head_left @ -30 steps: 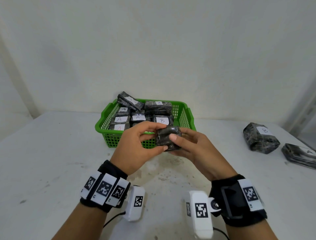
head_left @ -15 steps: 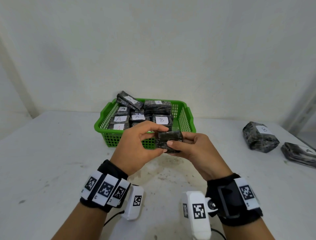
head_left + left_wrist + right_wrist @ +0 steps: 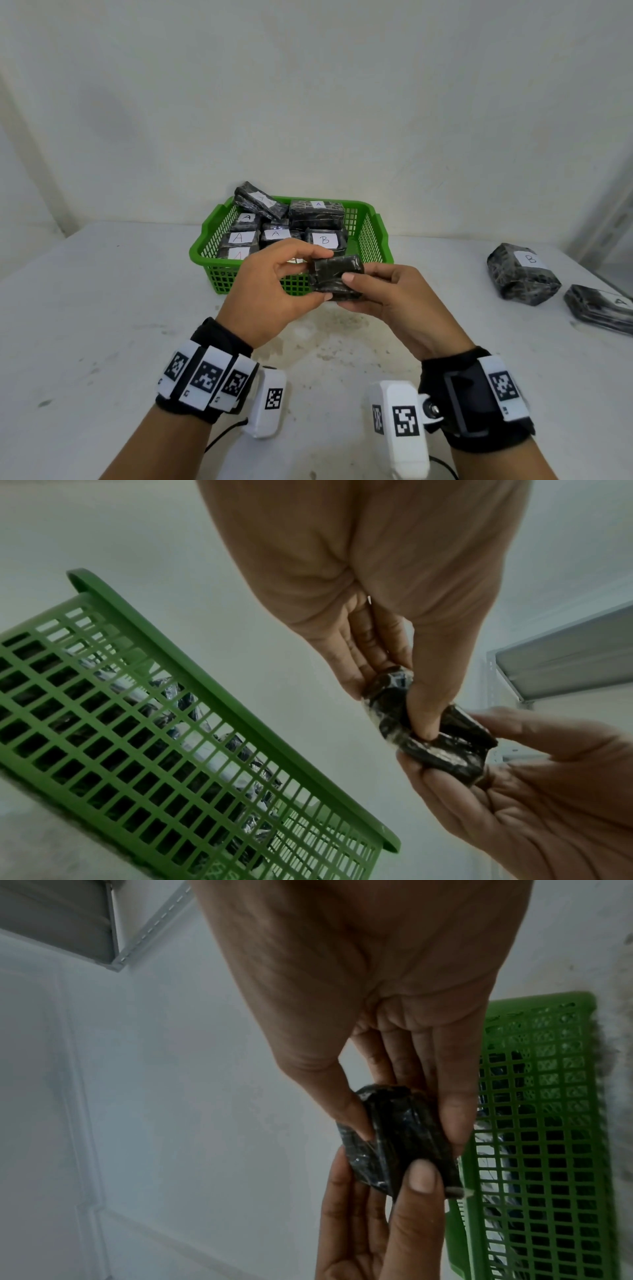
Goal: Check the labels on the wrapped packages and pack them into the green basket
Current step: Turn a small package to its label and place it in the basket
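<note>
Two hands are engaged on one small wrapped package (image 3: pixel 337 278), held in the air just in front of the green basket (image 3: pixel 371 246) above the surface (image 3: pixel 102 308): the left hand (image 3: pixel 274 291) pinches its left end, the right hand (image 3: pixel 394 301) cradles and thumb-clamps its right end. No label is visible on the faces shown. The film wrap is judged light, slightly yielding and slippery, so hold is best taken across the short ends.

Packages (image 3: pixel 281 226) in basket (image 3: pixel 376 246)
</note>
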